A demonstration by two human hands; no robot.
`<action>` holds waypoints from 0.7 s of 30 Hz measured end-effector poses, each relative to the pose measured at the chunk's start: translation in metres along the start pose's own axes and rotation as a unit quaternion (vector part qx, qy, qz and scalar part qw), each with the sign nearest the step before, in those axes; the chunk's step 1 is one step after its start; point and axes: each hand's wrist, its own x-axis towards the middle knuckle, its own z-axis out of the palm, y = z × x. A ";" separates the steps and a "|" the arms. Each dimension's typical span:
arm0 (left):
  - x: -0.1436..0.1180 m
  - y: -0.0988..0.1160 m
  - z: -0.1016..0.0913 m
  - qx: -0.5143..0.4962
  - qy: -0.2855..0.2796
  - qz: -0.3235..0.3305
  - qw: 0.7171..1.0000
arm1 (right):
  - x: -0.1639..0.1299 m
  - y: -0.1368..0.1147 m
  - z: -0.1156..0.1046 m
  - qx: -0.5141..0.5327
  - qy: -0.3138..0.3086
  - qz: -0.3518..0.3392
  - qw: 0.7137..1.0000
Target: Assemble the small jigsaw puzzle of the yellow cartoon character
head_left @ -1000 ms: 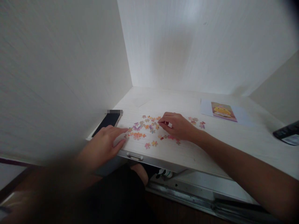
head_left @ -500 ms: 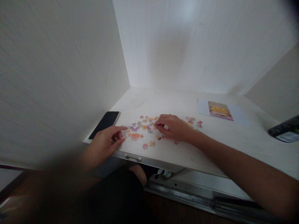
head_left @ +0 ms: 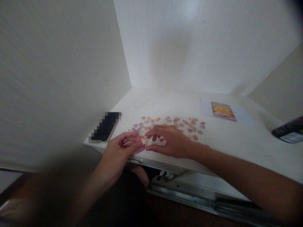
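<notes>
Near the desk's front edge, my left hand point(head_left: 124, 145) pinches a few small orange and pink jigsaw pieces point(head_left: 143, 141) between thumb and fingers. Whether these pieces are joined is partly hidden by the fingers. My right hand point(head_left: 171, 141) is just to the right, thumb and forefinger apart in a curve facing the held pieces. Nothing shows in its grip. Beyond both hands lie several loose jigsaw pieces point(head_left: 176, 119) in yellow, purple, pink and green, spread across the desk. Some are covered by my right hand.
A dark phone point(head_left: 105, 126) lies at the desk's left edge. Towards the back right is a printed picture of a yellow figure point(head_left: 222, 111) on white paper. A black object with a white label point(head_left: 290, 130) is at far right. White panels enclose the desk point(head_left: 227, 148).
My left hand has moved right and now pinches the orange pieces that lay on the desk. My right hand has come nearer to it and spread its thumb and fingers.
</notes>
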 end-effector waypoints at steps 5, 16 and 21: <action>-0.007 -0.003 0.008 -0.025 -0.002 -0.006 1.000 | -0.001 -0.002 0.004 0.023 0.028 -0.041 0.999; -0.010 -0.012 0.004 0.024 -0.032 0.001 0.999 | -0.004 0.002 0.005 0.014 -0.020 -0.076 0.997; -0.001 -0.005 -0.014 0.236 -0.061 0.170 0.955 | -0.003 0.005 0.005 0.004 -0.009 -0.046 0.999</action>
